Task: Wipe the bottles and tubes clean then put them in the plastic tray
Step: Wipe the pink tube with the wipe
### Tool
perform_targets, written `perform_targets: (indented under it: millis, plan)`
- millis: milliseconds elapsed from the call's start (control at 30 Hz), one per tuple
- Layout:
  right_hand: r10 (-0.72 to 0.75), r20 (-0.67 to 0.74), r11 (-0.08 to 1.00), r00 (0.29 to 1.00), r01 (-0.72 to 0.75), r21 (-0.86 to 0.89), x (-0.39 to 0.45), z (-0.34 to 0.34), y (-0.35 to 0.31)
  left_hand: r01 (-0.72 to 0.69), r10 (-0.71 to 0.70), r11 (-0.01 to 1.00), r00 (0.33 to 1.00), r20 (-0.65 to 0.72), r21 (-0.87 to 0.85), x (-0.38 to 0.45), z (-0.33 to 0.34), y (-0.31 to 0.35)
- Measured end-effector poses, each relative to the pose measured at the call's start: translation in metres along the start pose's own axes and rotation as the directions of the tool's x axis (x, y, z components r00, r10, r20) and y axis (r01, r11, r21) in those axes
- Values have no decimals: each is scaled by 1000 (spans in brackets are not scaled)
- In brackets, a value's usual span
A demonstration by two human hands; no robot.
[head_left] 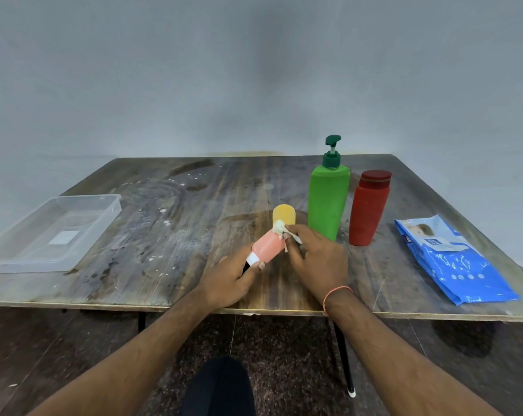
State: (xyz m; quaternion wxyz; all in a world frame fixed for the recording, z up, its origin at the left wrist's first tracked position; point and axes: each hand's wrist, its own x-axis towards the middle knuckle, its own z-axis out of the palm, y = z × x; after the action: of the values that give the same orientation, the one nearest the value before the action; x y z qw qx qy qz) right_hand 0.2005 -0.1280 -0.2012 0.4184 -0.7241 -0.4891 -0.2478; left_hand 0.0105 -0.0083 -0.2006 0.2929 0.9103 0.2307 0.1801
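Note:
My left hand [228, 280] grips the cap end of a pink tube [267, 246] with a white band and black cap, held tilted above the table's front middle. My right hand [318, 259] pinches a crumpled white wipe [281, 229] against the tube's upper end. A yellow tube [284, 214] stands just behind them, partly hidden. To the right stand a green pump bottle [327, 199] and a red bottle [368, 210]. The clear plastic tray [23, 259] sits at the table's left edge with nothing inside it.
A blue pack of wet wipes [452, 262] lies at the right edge of the stained wooden table [164, 235]. A grey wall stands behind. A black table leg and dark floor show below the front edge.

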Motion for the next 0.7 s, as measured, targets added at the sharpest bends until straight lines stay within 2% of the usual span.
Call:
perform_targets:
  millis: [67,167,233,367,467,567,633,700]
  plan:
    - [-94,24,993,995,92,73,-2,0,0,6,-6,1000,1000,-1,-16,1,1,-1]
    - [-270,147,950,952,238,203,-8,0,-3,1,-3,996,1000,-25,-88,3,3,-6]
    - [-308,184,938,933,266,223,-9,-1,-5,8,-11,994,999,-30,-107,4,5,-10]
    - [-232,91,969,969,222,105,-6,-3,-6,25,-29,982,999,-20,-185,5,4,-9]
    - [-81,10,997,997,81,-6,-2,-4,-5,41,-38,983,999,20,-178,6,3,-9]
    - [17,6,999,1000,-17,-40,0,-2,-3,60,-54,981,998,37,-183,6,3,-11]
    - [-14,13,1000,1000,14,-3,0,-2,-3,64,-54,974,997,50,-217,6,4,-12]
    - [-110,47,991,993,105,85,-2,-2,-3,65,-53,963,997,54,-261,7,5,-14]
